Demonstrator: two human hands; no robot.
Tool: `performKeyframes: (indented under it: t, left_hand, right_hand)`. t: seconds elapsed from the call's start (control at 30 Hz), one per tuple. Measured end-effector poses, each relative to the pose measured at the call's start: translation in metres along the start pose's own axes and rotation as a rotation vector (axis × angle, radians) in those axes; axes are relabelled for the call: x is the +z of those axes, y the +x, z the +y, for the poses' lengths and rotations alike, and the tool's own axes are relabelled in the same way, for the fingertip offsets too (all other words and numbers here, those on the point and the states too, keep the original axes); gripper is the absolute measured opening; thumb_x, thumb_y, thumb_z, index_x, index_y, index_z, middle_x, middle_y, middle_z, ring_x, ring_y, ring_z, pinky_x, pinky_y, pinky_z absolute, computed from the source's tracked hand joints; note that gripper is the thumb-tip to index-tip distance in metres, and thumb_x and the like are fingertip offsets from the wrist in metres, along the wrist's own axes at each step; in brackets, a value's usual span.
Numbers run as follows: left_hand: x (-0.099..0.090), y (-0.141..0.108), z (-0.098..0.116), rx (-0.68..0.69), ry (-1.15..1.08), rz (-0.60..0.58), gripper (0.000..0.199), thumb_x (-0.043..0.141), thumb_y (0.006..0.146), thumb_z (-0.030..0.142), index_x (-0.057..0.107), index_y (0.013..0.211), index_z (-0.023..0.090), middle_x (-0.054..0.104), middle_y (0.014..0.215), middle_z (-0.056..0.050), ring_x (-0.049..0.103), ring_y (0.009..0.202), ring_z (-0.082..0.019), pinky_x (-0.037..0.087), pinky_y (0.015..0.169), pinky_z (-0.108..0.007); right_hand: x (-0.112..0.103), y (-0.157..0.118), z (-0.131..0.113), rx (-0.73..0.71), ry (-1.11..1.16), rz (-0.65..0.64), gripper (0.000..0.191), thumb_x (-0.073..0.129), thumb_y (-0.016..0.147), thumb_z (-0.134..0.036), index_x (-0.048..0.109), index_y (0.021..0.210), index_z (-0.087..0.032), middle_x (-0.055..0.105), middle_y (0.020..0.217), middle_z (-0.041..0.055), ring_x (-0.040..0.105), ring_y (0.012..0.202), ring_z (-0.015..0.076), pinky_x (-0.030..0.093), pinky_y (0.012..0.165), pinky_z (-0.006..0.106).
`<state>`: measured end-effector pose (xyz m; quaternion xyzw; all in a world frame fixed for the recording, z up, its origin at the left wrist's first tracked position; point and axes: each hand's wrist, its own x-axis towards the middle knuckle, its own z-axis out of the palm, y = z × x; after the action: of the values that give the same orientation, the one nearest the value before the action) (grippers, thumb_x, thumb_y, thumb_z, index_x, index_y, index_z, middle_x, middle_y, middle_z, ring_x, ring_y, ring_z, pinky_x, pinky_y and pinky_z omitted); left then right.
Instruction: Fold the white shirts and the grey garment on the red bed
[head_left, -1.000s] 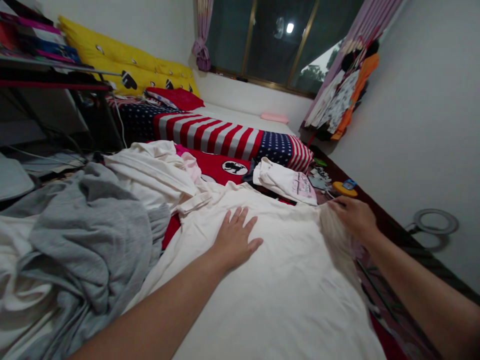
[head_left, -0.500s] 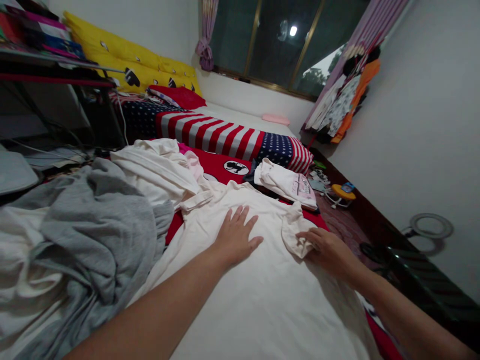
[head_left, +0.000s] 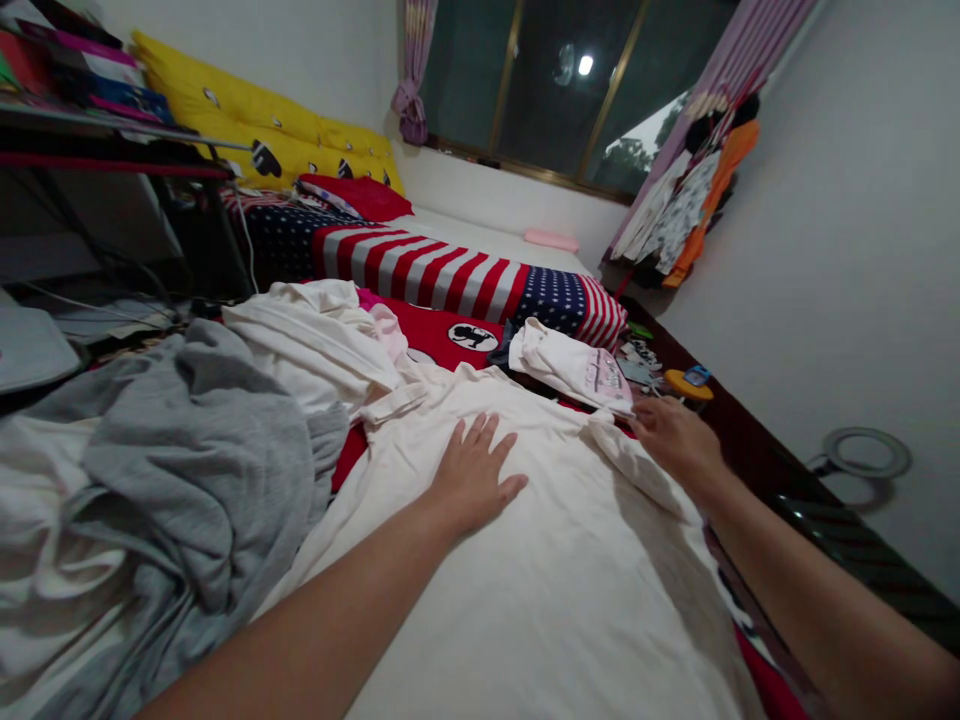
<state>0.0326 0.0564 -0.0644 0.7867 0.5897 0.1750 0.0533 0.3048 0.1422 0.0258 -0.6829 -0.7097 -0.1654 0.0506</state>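
Note:
A cream-white shirt point(head_left: 510, 590) lies spread out in front of me, its neck end pointing away. My left hand point(head_left: 476, 475) rests flat on its upper part, fingers spread. At the shirt's right sleeve point(head_left: 626, 455), my right hand point(head_left: 679, 440) is closed in a pinch on the fabric edge; its fingertips are partly hidden. Just beyond that hand lies a folded white garment with a pink print point(head_left: 570, 365). Left of the shirt are a heaped grey garment point(head_left: 217, 460) and a crumpled white garment point(head_left: 315, 335).
Red bedding point(head_left: 435, 325) shows beneath the clothes. Behind it stands a bed with a stars-and-stripes cover point(head_left: 427, 262) and yellow cushion point(head_left: 247, 115). A cluttered desk point(head_left: 112, 165) is at left. An orange stool point(head_left: 686, 385) and ring-shaped object point(head_left: 866, 452) are at right.
My right hand has moved away from me and to the right, and the bunched right sleeve is now drawn out flatter. My left hand has stayed in place.

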Motion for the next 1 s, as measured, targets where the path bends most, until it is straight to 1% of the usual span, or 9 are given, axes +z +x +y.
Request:
performKeyframes:
  t: [0.1,0.17,0.27,0.43,0.6,0.7,0.77,0.9,1.0]
  left_hand:
    - [0.0,0.0,-0.001,0.005,-0.003,0.002,0.063,0.036,0.091,0.058,0.038,0.144,0.024,0.021,0.156,-0.011,0.013,0.146,-0.027,0.008,0.117,-0.05]
    - [0.0,0.0,-0.002,0.004,-0.007,0.0,0.063,0.035,0.091,0.059,0.038,0.144,0.025,0.021,0.157,-0.011,0.012,0.146,-0.027,0.008,0.117,-0.05]
    - [0.001,0.0,-0.002,0.003,-0.014,0.004,0.064,0.035,0.09,0.06,0.038,0.144,0.025,0.022,0.157,-0.01,0.013,0.145,-0.027,0.008,0.117,-0.049]
    - [0.003,0.0,-0.001,-0.004,-0.017,0.016,0.065,0.035,0.09,0.061,0.039,0.143,0.025,0.022,0.157,-0.01,0.013,0.145,-0.027,0.008,0.117,-0.049]
    - [0.004,0.0,-0.001,-0.001,-0.021,0.021,0.065,0.034,0.09,0.061,0.039,0.144,0.024,0.022,0.156,-0.011,0.013,0.145,-0.027,0.007,0.117,-0.05]
    - [0.004,-0.001,-0.002,0.005,-0.025,0.028,0.065,0.034,0.09,0.061,0.039,0.143,0.024,0.022,0.157,-0.011,0.013,0.145,-0.027,0.007,0.117,-0.05]
    - [0.005,0.0,-0.002,0.008,-0.027,0.036,0.065,0.033,0.09,0.061,0.039,0.143,0.025,0.022,0.157,-0.011,0.012,0.146,-0.027,0.007,0.117,-0.05]
    - [0.005,0.0,-0.001,0.002,-0.033,0.034,0.066,0.033,0.09,0.061,0.038,0.144,0.024,0.021,0.157,-0.011,0.011,0.146,-0.027,0.007,0.117,-0.051]
    - [0.004,-0.001,0.0,0.002,-0.031,0.031,0.065,0.033,0.09,0.061,0.038,0.144,0.024,0.02,0.157,-0.011,0.012,0.146,-0.028,0.007,0.116,-0.052]
  right_hand:
    - [0.011,0.009,-0.035,0.051,0.04,-0.139,0.052,0.044,0.083,-0.057,0.068,0.104,-0.015,0.07,0.1,0.0156,0.066,0.091,0.0303,0.047,0.067,0.035]
    - [0.018,0.016,-0.041,0.084,0.019,-0.196,0.053,0.046,0.081,-0.059,0.071,0.095,-0.014,0.071,0.095,0.0175,0.067,0.088,0.0323,0.047,0.066,0.036]
    - [0.025,0.026,-0.022,0.135,0.051,-0.192,0.04,0.049,0.081,-0.049,0.074,0.087,-0.018,0.072,0.088,0.0146,0.067,0.085,0.0297,0.046,0.063,0.034]
    - [0.027,0.033,0.017,0.219,0.056,0.012,0.036,0.049,0.08,-0.033,0.072,0.104,-0.02,0.068,0.105,0.0156,0.065,0.09,0.0309,0.046,0.065,0.036]
    - [0.024,0.024,-0.008,0.133,0.094,0.06,0.039,0.046,0.086,-0.045,0.069,0.107,-0.022,0.069,0.1,0.011,0.064,0.088,0.0276,0.043,0.063,0.033]
    - [0.03,0.015,-0.016,-0.124,0.094,-0.107,0.034,0.049,0.086,-0.046,0.068,0.104,-0.025,0.071,0.09,0.0069,0.064,0.079,0.0236,0.04,0.06,0.029]
    - [0.034,0.011,-0.01,-0.264,0.008,-0.115,0.027,0.049,0.088,-0.035,0.069,0.102,-0.024,0.07,0.091,0.0091,0.064,0.078,0.0233,0.038,0.06,0.03]
    - [0.033,0.013,-0.01,-0.177,-0.135,0.034,0.03,0.043,0.086,-0.014,0.072,0.095,-0.013,0.066,0.097,0.0201,0.062,0.091,0.0307,0.04,0.066,0.036]
    - [0.025,0.02,-0.05,-0.235,-0.043,0.081,0.032,0.042,0.087,-0.015,0.071,0.102,-0.019,0.066,0.106,0.0132,0.061,0.097,0.0261,0.042,0.072,0.033]
